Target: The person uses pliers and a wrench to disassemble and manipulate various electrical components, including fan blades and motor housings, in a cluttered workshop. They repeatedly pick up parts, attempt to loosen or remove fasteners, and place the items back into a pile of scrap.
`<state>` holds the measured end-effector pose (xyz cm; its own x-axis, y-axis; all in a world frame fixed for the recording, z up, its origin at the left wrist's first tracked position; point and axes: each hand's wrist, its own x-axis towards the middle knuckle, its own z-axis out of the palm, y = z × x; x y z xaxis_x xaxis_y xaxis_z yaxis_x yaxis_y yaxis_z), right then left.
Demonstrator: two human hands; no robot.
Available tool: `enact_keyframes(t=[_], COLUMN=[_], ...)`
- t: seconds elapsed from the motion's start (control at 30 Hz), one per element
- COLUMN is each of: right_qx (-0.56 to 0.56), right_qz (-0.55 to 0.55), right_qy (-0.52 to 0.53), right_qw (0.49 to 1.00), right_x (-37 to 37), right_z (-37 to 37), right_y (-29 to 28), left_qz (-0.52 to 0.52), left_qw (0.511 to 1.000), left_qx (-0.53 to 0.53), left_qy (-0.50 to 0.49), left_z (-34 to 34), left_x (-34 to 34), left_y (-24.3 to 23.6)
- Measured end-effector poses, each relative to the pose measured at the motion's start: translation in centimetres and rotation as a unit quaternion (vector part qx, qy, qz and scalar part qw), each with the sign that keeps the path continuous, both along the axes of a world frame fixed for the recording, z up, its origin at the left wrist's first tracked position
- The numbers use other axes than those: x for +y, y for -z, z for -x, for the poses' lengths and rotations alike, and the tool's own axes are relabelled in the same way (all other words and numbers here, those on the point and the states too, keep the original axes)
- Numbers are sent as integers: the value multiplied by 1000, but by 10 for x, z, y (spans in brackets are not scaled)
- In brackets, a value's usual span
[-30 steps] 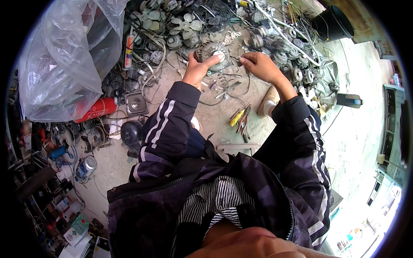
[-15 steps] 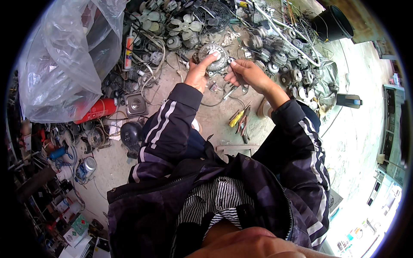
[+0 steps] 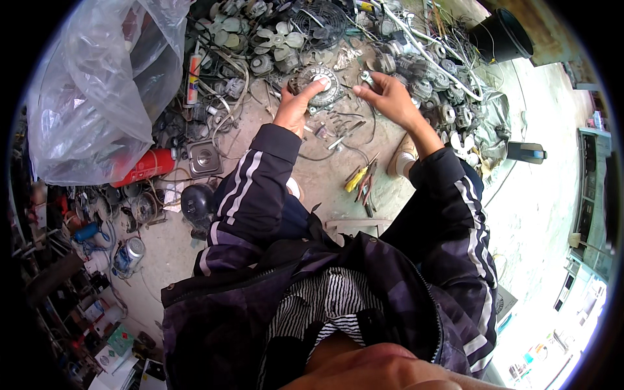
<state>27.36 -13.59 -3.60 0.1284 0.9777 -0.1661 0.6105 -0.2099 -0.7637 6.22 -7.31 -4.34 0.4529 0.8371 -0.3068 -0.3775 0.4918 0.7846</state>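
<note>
A round, grey electric motor [image 3: 328, 96] with a ribbed metal rim lies tilted above the floor or resting on it; I cannot tell which. My left hand [image 3: 296, 107] grips its left side, the thumb pressed on the pale centre. To the right, apart from the motor, my right hand [image 3: 390, 103] is closed around a metal wrench [image 3: 367, 78]. One end of the wrench shows past the fingers; the rest is hidden by the hand. Small loose parts and a thin metal rod [image 3: 336, 142] lie on the floor just below the motor.
Yellow-handled pliers [image 3: 354, 180] lie nearer me with other hand tools. A heap of motors [image 3: 419, 78] stands at right, fan blades [image 3: 283, 40] at the back. A clear plastic bag [image 3: 104, 97], red cylinder [image 3: 148, 166] and sealant tube [image 3: 194, 78] are left; a black bucket [image 3: 500, 36] is back right.
My right hand has moved right and up, away from the motor, turning the wrench so its end now points away from me. My left hand still grips the motor.
</note>
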Motion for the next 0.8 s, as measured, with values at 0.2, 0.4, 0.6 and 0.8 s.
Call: enact_keyframes(t=[0.2, 0.4, 0.6, 0.8], right_qx=[28, -2, -82, -119], right_qz=[-103, -148, -188, -205], right_qy=[21, 26, -10, -44], right_qw=[994, 989, 979, 971], right_x=[-9, -9, -9, -10], right_z=[32, 30, 30, 25], right_y=[0, 0, -7, -8], left_qz=[69, 63, 61, 93], left_qw=[997, 997, 997, 995], left_qx=[-7, 5, 8, -24], left_qy=[38, 45, 41, 24], left_z=[2, 2, 3, 0], left_x=[2, 0, 2, 0], left_y=[15, 9, 18, 14])
